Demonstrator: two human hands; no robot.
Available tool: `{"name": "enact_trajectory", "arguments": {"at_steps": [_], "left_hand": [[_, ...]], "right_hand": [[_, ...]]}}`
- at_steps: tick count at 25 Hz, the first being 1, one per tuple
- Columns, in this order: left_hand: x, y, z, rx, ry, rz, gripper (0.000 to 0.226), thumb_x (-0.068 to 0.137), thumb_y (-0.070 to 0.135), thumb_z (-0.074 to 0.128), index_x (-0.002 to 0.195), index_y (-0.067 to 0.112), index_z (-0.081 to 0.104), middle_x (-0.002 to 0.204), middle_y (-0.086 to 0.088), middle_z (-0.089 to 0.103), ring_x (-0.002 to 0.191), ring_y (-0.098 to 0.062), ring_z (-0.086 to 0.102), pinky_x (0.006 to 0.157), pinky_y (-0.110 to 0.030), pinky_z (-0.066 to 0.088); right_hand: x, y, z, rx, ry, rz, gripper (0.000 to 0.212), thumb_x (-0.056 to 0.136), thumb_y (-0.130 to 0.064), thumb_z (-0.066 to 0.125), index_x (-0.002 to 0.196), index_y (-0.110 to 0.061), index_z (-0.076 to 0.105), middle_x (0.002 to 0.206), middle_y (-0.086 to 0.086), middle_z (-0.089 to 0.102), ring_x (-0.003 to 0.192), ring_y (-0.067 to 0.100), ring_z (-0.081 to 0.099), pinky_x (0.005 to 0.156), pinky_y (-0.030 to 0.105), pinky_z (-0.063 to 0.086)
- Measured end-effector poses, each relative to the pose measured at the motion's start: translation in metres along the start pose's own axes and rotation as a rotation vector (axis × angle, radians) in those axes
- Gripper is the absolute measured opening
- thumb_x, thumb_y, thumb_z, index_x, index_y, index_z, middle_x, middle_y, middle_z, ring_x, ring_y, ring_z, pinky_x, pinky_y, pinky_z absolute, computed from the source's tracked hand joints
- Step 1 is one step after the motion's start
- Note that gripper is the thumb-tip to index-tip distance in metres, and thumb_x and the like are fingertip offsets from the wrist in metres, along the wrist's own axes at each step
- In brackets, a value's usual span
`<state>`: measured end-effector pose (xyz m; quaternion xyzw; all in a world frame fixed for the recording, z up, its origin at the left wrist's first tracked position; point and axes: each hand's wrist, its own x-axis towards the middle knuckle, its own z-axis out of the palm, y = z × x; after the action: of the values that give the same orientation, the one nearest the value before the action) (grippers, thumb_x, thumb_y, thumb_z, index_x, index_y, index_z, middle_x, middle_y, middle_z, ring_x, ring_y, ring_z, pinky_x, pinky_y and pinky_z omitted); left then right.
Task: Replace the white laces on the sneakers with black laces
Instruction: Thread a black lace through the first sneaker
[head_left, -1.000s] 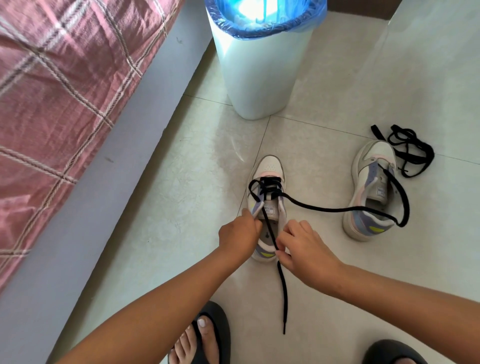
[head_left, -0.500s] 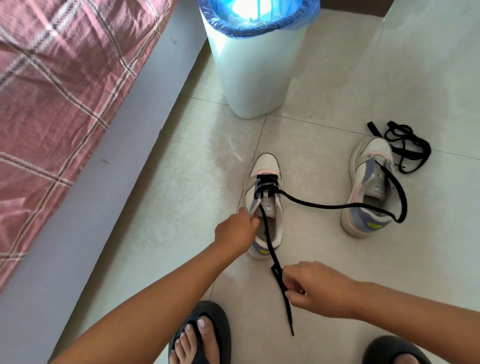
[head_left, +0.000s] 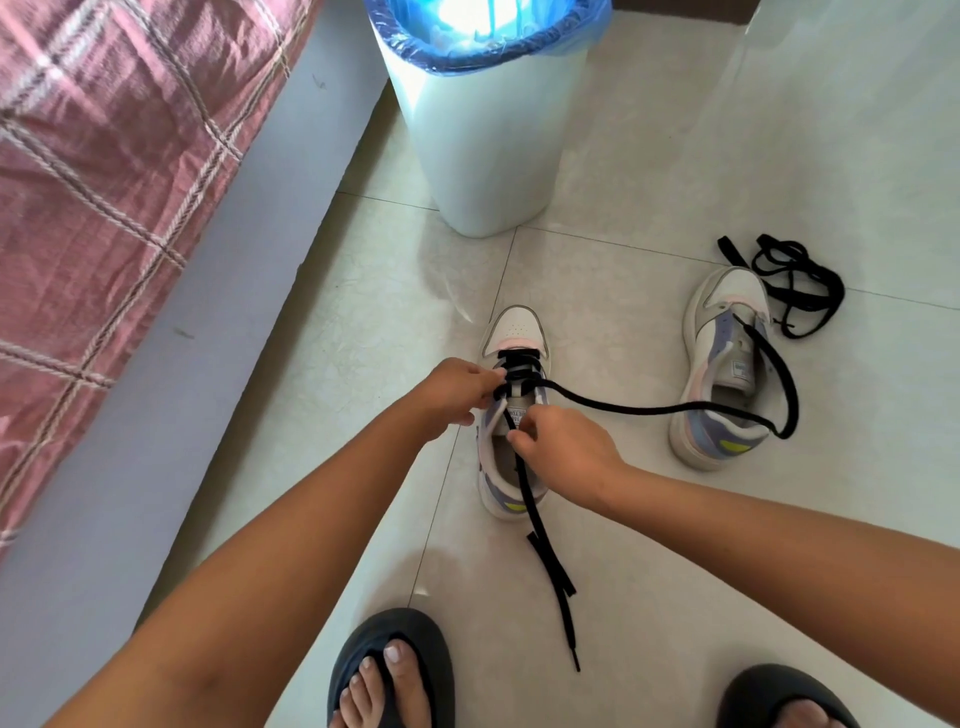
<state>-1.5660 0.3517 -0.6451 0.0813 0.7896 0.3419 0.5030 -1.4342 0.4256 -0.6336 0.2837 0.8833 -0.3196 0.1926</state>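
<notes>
Flat black lace (head_left: 524, 483) — pinched by right hand (head_left: 563, 452).

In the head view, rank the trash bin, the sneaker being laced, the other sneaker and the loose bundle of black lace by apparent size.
1. trash bin, clearly largest.
2. sneaker being laced and other sneaker: alike, so not ranked; hands hide part of the first.
3. loose bundle of black lace, smallest.

Colour rundown, using the bin (head_left: 488, 140) as the landmark: it's white with a blue liner. In front of it, the near sneaker (head_left: 514, 332) is white with a pink band, lilac sides and a yellow-green patch, black lace (head_left: 623, 408) threaded through. Left of the bin is a pink bedspread (head_left: 104, 156) with pale plaid lines. Pale cream floor tiles (head_left: 727, 156) lie all around it.
</notes>
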Motion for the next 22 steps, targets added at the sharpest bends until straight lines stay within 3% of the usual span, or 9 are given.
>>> {"name": "enact_trajectory", "arguments": {"at_steps": [6,9,12,15,18,20,22], "left_hand": [[0.004,0.000,-0.012,0.154,-0.127,0.012,0.022,0.091,0.032,0.059,0.086,0.011,0.064,0.076,0.002,0.061,0.071,-0.010,0.055,0.057,-0.021,0.045],[0.005,-0.002,-0.014,-0.094,-0.260,-0.056,0.018,0.096,0.023,0.051,0.083,0.012,0.057,0.075,-0.002,0.053,0.069,-0.013,0.049,0.063,-0.025,0.046],[-0.001,-0.012,-0.009,-0.318,-0.176,-0.056,0.018,0.100,0.021,0.043,0.087,0.012,0.051,0.076,-0.006,0.048,0.066,-0.014,0.046,0.062,-0.026,0.045],[-0.019,-0.027,0.002,0.003,0.037,0.082,0.021,0.095,0.034,0.044,0.108,0.018,0.043,0.084,-0.005,0.051,0.067,-0.017,0.051,0.058,-0.029,0.042],[-0.036,-0.045,0.021,0.786,0.068,0.194,0.040,0.092,0.041,0.037,0.122,0.016,0.034,0.094,-0.007,0.058,0.080,-0.026,0.057,0.063,-0.031,0.036],[-0.037,-0.048,0.033,0.881,0.121,0.124,0.029,0.097,0.034,0.030,0.108,0.009,0.040,0.102,-0.013,0.061,0.083,-0.030,0.056,0.065,-0.030,0.035],[-0.034,-0.047,0.038,0.777,0.149,0.048,0.022,0.098,0.027,0.031,0.098,0.008,0.041,0.101,-0.015,0.062,0.078,-0.029,0.053,0.063,-0.030,0.034]], "right_hand": [[0.005,-0.004,0.004,0.046,-0.074,0.041,0.021,0.094,-0.027,0.047,0.080,-0.014,0.056,0.081,0.004,0.058,0.077,0.024,0.055,0.060,0.028,0.035],[0.005,-0.002,0.004,0.048,-0.070,0.043,0.018,0.093,-0.023,0.046,0.078,-0.015,0.051,0.082,0.004,0.056,0.077,0.024,0.052,0.060,0.028,0.034],[0.002,0.001,0.002,0.029,-0.052,0.029,0.018,0.091,-0.023,0.045,0.075,-0.018,0.045,0.079,0.003,0.055,0.073,0.023,0.051,0.052,0.029,0.030],[0.000,0.000,0.004,0.001,-0.034,-0.012,0.019,0.092,-0.025,0.043,0.075,-0.019,0.040,0.071,-0.001,0.049,0.068,0.022,0.048,0.047,0.028,0.025],[-0.003,-0.001,0.005,-0.116,0.011,-0.087,0.014,0.095,-0.027,0.038,0.085,-0.018,0.042,0.074,0.001,0.049,0.067,0.022,0.044,0.051,0.030,0.025],[-0.009,0.003,0.006,-0.146,0.006,-0.159,0.015,0.095,-0.028,0.038,0.089,-0.018,0.047,0.079,0.006,0.057,0.067,0.023,0.043,0.056,0.030,0.028],[-0.019,0.013,0.006,-0.143,-0.037,-0.229,0.014,0.094,-0.027,0.039,0.084,-0.019,0.045,0.083,0.009,0.062,0.065,0.023,0.044,0.057,0.030,0.028]]}}
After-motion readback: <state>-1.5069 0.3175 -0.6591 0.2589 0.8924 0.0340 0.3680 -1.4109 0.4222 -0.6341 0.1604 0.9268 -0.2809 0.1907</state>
